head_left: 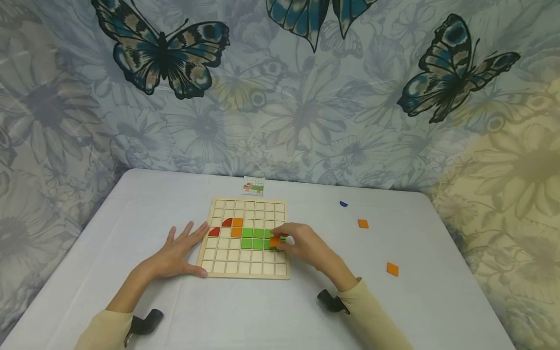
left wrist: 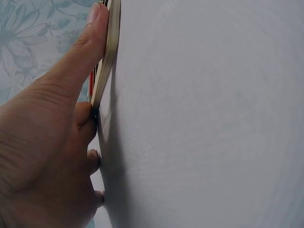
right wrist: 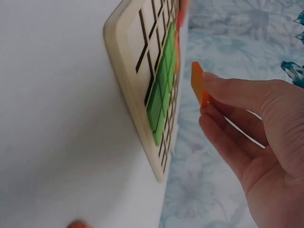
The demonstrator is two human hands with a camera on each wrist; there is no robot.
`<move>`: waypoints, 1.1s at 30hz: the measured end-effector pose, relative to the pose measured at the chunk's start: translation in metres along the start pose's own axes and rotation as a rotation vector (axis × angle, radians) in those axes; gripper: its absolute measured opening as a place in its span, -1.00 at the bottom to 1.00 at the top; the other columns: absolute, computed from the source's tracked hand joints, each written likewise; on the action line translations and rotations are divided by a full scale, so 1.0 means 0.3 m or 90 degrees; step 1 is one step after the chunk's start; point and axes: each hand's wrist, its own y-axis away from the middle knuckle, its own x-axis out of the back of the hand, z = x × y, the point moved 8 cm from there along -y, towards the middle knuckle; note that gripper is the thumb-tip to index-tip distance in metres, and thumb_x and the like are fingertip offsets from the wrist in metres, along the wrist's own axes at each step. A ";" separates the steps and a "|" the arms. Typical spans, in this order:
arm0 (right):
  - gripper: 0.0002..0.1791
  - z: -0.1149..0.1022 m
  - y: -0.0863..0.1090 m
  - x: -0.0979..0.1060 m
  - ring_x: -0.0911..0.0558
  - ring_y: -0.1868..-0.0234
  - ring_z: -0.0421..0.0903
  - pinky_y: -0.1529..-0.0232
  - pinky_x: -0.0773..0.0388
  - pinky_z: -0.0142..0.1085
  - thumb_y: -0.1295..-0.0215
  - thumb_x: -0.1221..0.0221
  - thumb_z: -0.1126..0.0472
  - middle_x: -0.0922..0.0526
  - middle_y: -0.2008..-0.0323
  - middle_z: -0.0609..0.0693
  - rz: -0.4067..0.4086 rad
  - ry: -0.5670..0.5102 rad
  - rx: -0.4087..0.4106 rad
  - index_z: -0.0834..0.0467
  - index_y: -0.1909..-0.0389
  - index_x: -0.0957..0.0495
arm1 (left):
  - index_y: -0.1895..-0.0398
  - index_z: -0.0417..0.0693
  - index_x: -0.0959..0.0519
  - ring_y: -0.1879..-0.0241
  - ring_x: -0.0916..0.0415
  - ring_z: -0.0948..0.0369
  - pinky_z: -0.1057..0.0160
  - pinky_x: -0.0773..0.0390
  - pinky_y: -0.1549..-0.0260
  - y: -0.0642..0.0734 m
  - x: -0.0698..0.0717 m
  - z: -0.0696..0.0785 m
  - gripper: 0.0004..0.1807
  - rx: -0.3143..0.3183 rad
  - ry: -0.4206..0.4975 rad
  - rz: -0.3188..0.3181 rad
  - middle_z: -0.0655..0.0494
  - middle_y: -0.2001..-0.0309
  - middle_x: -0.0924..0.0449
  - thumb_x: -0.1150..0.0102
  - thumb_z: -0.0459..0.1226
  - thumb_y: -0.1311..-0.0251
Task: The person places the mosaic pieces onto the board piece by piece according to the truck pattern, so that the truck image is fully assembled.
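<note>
A gridded wooden board [head_left: 244,267] lies flat on the white-covered counter [head_left: 245,313], partly filled with coloured tiles. Two red quarter-round tiles [head_left: 214,232] sit in separate cells toward its left side, set diagonally to each other; two orange square tiles [head_left: 236,227] stand one above the other nearby, the upper one just beside the upper red piece. To their right runs a two-row block of green square tiles [head_left: 252,238], which reaches toward the board's right edge, partly behind the fingers.

The right hand [head_left: 306,246] pinches another orange tile [right wrist: 197,84] between thumb and fingers; the right wrist view shows it held clear of the board, above the green block. The left hand [head_left: 177,253] is spread, fingers extended, its thumb touching the board's near left corner and a fingertip at the left edge.

Judging by the small pattern card [head_left: 253,186] beyond the board, which seems to show a similar red and green figure with orange below, most of the figure looks laid. The held tile is not yet set down, and two orange rhombus tiles [head_left: 393,269] and a blue half-round tile [head_left: 343,204] lie loose on the right, apparently left to place.
</note>
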 end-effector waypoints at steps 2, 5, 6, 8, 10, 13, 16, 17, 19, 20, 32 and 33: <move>-0.60 -0.011 -0.016 -0.009 -0.67 0.04 -0.13 -0.06 -0.59 -0.26 -0.10 -0.40 0.34 -0.72 0.06 0.01 0.002 -0.001 0.008 0.23 -0.02 -0.65 | -0.52 -0.20 -0.09 -0.48 0.28 -0.31 -0.39 0.47 -0.32 -0.001 0.000 -0.001 0.34 0.002 0.001 -0.002 -0.17 -0.53 0.02 -0.51 0.23 0.33; -0.60 -0.019 -0.039 -0.028 -0.67 0.05 -0.12 -0.05 -0.59 -0.27 -0.10 -0.40 0.33 -0.72 0.06 0.02 0.000 -0.006 0.016 0.24 -0.01 -0.64 | -0.52 -0.20 -0.09 -0.48 0.28 -0.31 -0.39 0.46 -0.31 0.001 0.000 -0.003 0.34 0.001 0.000 -0.002 -0.18 -0.52 0.02 -0.51 0.23 0.33; -0.60 -0.018 -0.047 -0.035 -0.67 0.05 -0.12 -0.05 -0.59 -0.28 -0.11 -0.40 0.33 -0.72 0.06 0.02 -0.002 -0.012 0.014 0.24 -0.01 -0.64 | -0.52 -0.20 -0.09 -0.48 0.28 -0.31 -0.39 0.46 -0.31 0.001 -0.001 -0.005 0.34 0.002 -0.001 -0.002 -0.17 -0.53 0.02 -0.51 0.23 0.33; -0.61 -0.014 -0.061 -0.050 -0.67 0.04 -0.13 -0.05 -0.59 -0.28 -0.13 -0.39 0.32 -0.71 0.05 0.01 -0.008 -0.018 0.007 0.23 -0.02 -0.64 | -0.52 -0.19 -0.08 -0.49 0.29 -0.30 -0.39 0.47 -0.31 0.003 -0.002 -0.010 0.34 0.006 -0.003 -0.004 -0.16 -0.53 0.03 -0.50 0.24 0.32; -0.61 -0.009 -0.075 -0.062 -0.66 0.04 -0.14 -0.04 -0.59 -0.29 -0.15 -0.38 0.31 -0.71 0.04 0.00 -0.013 -0.024 -0.002 0.22 -0.03 -0.64 | -0.52 -0.19 -0.08 -0.48 0.29 -0.30 -0.39 0.47 -0.31 0.003 -0.002 -0.013 0.34 0.006 -0.002 -0.004 -0.16 -0.53 0.03 -0.50 0.25 0.32; -0.62 -0.006 -0.093 -0.073 -0.66 0.05 -0.15 -0.03 -0.59 -0.29 -0.16 -0.38 0.30 -0.71 0.04 -0.01 -0.014 -0.026 -0.009 0.20 -0.03 -0.64 | -0.52 -0.19 -0.08 -0.49 0.29 -0.30 -0.39 0.48 -0.31 0.002 -0.005 -0.016 0.35 0.003 0.003 -0.004 -0.16 -0.53 0.03 -0.49 0.26 0.32; -0.62 -0.006 -0.105 -0.082 -0.66 0.05 -0.15 -0.04 -0.58 -0.30 -0.16 -0.37 0.29 -0.71 0.05 -0.01 -0.012 -0.023 -0.009 0.20 -0.03 -0.64 | -0.52 -0.18 -0.07 -0.49 0.30 -0.29 -0.38 0.49 -0.32 -0.001 -0.010 -0.020 0.35 0.003 0.003 -0.007 -0.15 -0.53 0.04 -0.49 0.26 0.32; -0.62 -0.007 -0.108 -0.085 -0.66 0.04 -0.14 -0.04 -0.58 -0.30 -0.16 -0.37 0.29 -0.71 0.05 0.00 -0.012 -0.022 -0.009 0.20 -0.03 -0.64 | -0.52 -0.18 -0.07 -0.49 0.30 -0.29 -0.38 0.49 -0.32 -0.002 -0.012 -0.021 0.35 0.002 0.003 -0.007 -0.15 -0.54 0.04 -0.48 0.27 0.32; -0.63 -0.008 -0.114 -0.092 -0.66 0.04 -0.15 -0.05 -0.58 -0.31 -0.17 -0.37 0.29 -0.71 0.05 -0.01 -0.013 -0.024 -0.012 0.20 -0.03 -0.64 | -0.53 -0.17 -0.07 -0.49 0.32 -0.28 -0.37 0.50 -0.32 -0.004 -0.017 -0.022 0.36 0.004 0.002 -0.010 -0.14 -0.54 0.05 -0.48 0.27 0.32; -0.63 -0.010 -0.117 -0.096 -0.66 0.03 -0.15 -0.05 -0.57 -0.32 -0.17 -0.37 0.29 -0.71 0.05 -0.01 -0.014 -0.023 -0.011 0.20 -0.03 -0.64 | -0.53 -0.17 -0.07 -0.49 0.32 -0.28 -0.37 0.50 -0.32 -0.004 -0.017 -0.022 0.35 0.004 0.003 -0.010 -0.14 -0.54 0.05 -0.49 0.27 0.32; -0.65 -0.053 -0.174 -0.141 -0.66 0.07 -0.18 -0.01 -0.57 -0.40 -0.20 -0.36 0.27 -0.72 0.05 -0.04 -0.022 -0.025 0.013 0.19 -0.03 -0.65 | -0.52 -0.18 -0.07 -0.49 0.30 -0.29 -0.39 0.48 -0.31 -0.008 -0.016 -0.015 0.36 0.009 0.001 -0.004 -0.17 -0.53 0.02 -0.49 0.26 0.33; -0.65 -0.058 -0.178 -0.146 -0.66 0.06 -0.17 -0.01 -0.56 -0.40 -0.20 -0.35 0.27 -0.72 0.05 -0.03 -0.023 -0.023 0.014 0.19 -0.03 -0.65 | -0.52 -0.18 -0.07 -0.49 0.30 -0.28 -0.38 0.48 -0.31 -0.008 -0.016 -0.015 0.36 0.011 0.002 -0.004 -0.17 -0.53 0.02 -0.50 0.26 0.33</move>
